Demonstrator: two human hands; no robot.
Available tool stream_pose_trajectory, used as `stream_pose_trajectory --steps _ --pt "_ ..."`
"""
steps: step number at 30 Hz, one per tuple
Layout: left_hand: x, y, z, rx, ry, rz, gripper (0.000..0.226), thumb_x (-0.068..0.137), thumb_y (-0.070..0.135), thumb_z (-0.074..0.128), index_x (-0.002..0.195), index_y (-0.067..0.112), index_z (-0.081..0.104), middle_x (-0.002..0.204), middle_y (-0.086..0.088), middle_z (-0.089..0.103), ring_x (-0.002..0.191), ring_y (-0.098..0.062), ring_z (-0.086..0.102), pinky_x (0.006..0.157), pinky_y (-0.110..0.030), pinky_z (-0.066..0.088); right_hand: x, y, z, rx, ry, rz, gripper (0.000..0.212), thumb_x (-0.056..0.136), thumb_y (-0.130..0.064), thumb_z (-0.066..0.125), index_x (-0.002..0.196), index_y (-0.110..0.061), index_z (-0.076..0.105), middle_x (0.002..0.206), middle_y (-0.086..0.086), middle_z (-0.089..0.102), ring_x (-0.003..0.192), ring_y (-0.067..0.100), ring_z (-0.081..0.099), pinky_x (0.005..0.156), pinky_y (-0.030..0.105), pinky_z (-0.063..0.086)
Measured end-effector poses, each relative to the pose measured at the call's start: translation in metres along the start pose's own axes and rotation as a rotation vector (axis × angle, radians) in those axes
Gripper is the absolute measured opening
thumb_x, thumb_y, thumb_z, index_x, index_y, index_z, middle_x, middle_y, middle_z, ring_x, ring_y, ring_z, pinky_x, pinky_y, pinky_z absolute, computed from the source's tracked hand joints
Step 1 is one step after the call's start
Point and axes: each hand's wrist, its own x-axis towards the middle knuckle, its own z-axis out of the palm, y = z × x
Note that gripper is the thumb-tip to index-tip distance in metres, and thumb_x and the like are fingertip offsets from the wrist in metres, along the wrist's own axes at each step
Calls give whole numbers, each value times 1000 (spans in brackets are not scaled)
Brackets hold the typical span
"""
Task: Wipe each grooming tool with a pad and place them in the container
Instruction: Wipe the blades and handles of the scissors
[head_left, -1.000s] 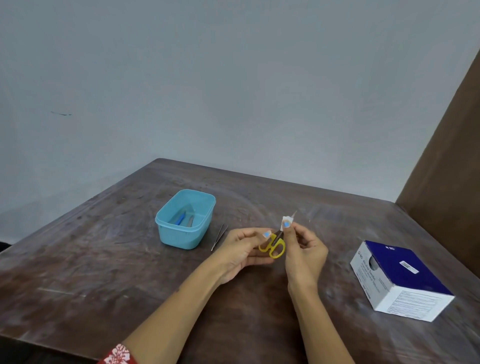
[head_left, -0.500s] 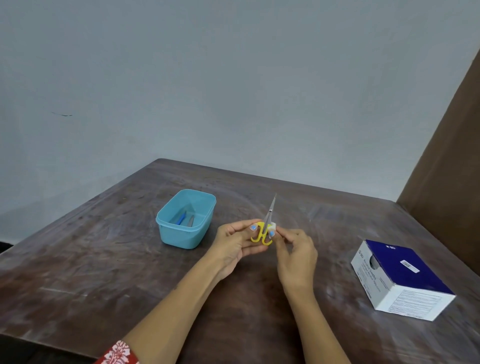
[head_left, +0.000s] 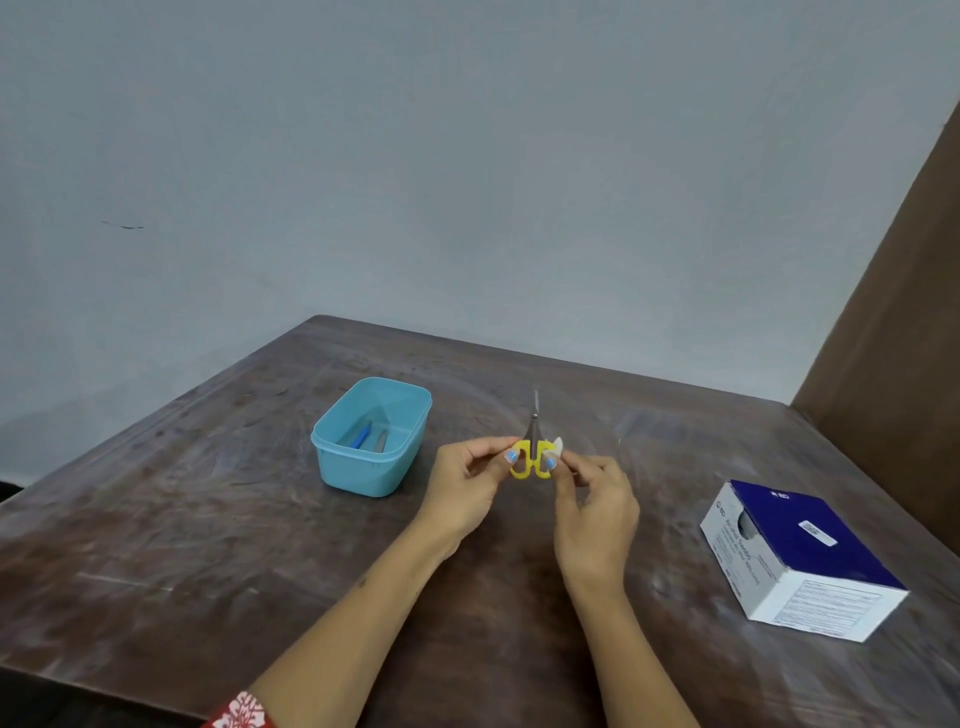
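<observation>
At the lower left edge a red sleeve with a white flower print (head_left: 240, 713) shows on the left arm. On the dark, scuffed wooden table (head_left: 156, 519), a light blue rectangular plastic container (head_left: 371, 437) stands to the left of the hands, well apart from them; inside it lie a blue-handled tool (head_left: 361, 435) and a slim grey metal tool (head_left: 382, 440) (too small to tell what kind).

The left hand (head_left: 467, 493) is raised above the table, its thumb and fingertips pinching the left yellow handle loop of a small pair of scissors with yellow plastic handles and grey metal blades (head_left: 532, 452). The scissors are held upright in the air between the two hands, blades closed and pointing away from the person.

The right hand (head_left: 595, 512) pinches a small white folded pad (head_left: 556, 448) against the right handle loop, its other fingers loosely curled.

Far right, near the table's edge, lies a white and dark blue cardboard box with printed labels (head_left: 805, 558), well apart from the hands.
</observation>
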Motion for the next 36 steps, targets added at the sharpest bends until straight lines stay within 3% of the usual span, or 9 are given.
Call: stream_pose_trajectory --steps 3,7,12,20,24,29,36 --pt "-2 -1 0 119 -1 101 21 87 3 60 106 6 69 97 -7 72 88 -11 69 80 -24 56 0 0 0 25 37 21 13 86 -18 65 96 -17 74 79 -4 57 68 16 57 66 32 45" --pt "-3 3 0 -46 11 54 21 85 2 60 105 4 68 94 -7 71 86 -11 69 74 -21 57 0 1 0 92 -58 121 15 88 -20 63 96 -12 73 83 4 62 67 15 55 62 26 37" --pt "-3 1 0 -9 -9 43 22 85 4 62 106 3 68 96 -8 71 90 -15 69 75 -26 58 0 -1 -1 145 -40 117 13 88 -18 64 96 -13 73 81 0 60 64 5 53 58 9 37" --pt "1 -1 -2 -106 53 -56 24 85 2 61 109 -1 65 91 -11 71 82 -18 69 76 -33 59 1 1 3 328 -162 262 11 85 -24 67 91 -17 74 86 -2 68 75 5 60 62 6 40" --pt "-1 0 0 -100 36 -54 23 85 1 61 107 1 66 90 -8 71 83 -17 70 73 -28 59 2 0 2 427 -118 288 8 84 -24 68 83 -32 69 85 -5 68 77 8 63 71 18 47" --pt "-1 -1 -2 -106 65 -48 21 85 1 60 105 1 67 88 -6 72 82 -16 70 74 -29 59 -1 -1 4 474 -231 384 19 84 -28 68 67 -37 67 69 2 69 67 11 60 75 35 50" --pt "-1 -1 -1 -109 60 -62 22 84 2 63 105 3 67 93 -9 72 87 -20 70 77 -33 59 0 -4 1 505 -204 397 5 81 -26 70 84 -25 73 77 1 70 69 10 62 72 31 53"
